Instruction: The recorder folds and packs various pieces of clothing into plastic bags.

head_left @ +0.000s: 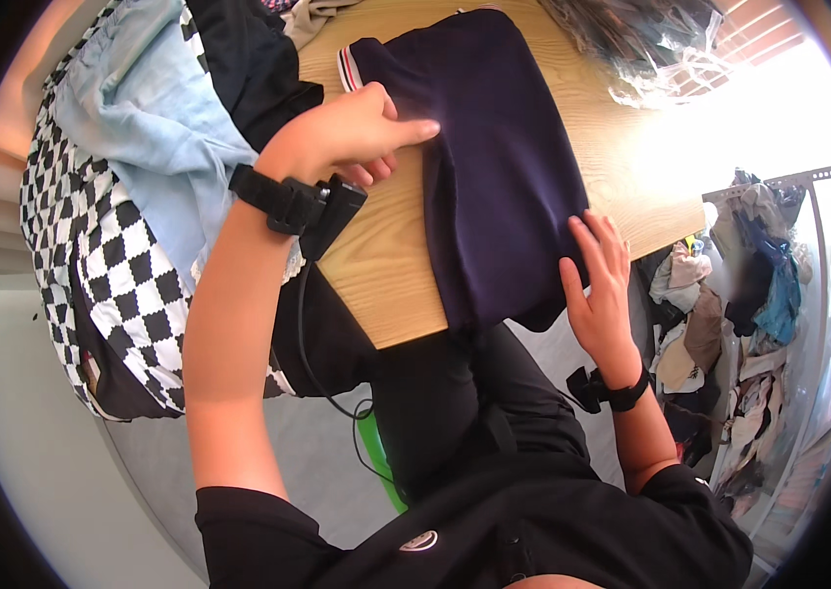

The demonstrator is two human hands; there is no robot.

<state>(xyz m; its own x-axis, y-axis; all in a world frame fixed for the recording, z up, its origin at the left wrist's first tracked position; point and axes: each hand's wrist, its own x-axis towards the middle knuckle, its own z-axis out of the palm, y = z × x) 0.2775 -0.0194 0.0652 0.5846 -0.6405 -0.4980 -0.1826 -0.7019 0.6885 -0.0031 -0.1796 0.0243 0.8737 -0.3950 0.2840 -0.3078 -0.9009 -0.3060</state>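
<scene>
A dark navy garment [504, 157] lies folded into a long shape on the wooden table, its lower end hanging over the front edge. White trim with a red stripe [348, 71] shows at its upper left, on a part that sticks out like a sleeve. My left hand [362, 133] is at the garment's left side, one digit stretched over the cloth and the other fingers loosely bent. No cloth shows gripped in it. Against the right edge, near the lower end, my right hand [600, 290] rests with fingers spread. Each wrist wears a black strapped device.
Left of the wooden table [386, 294] is a heap with light blue cloth [131, 108], black cloth [249, 59] and checkered fabric [136, 314]. Clear plastic packaging [666, 49] lies at the far right. Clothes fill a rack [759, 265] on the right. A cable [303, 324] trails from my left wrist.
</scene>
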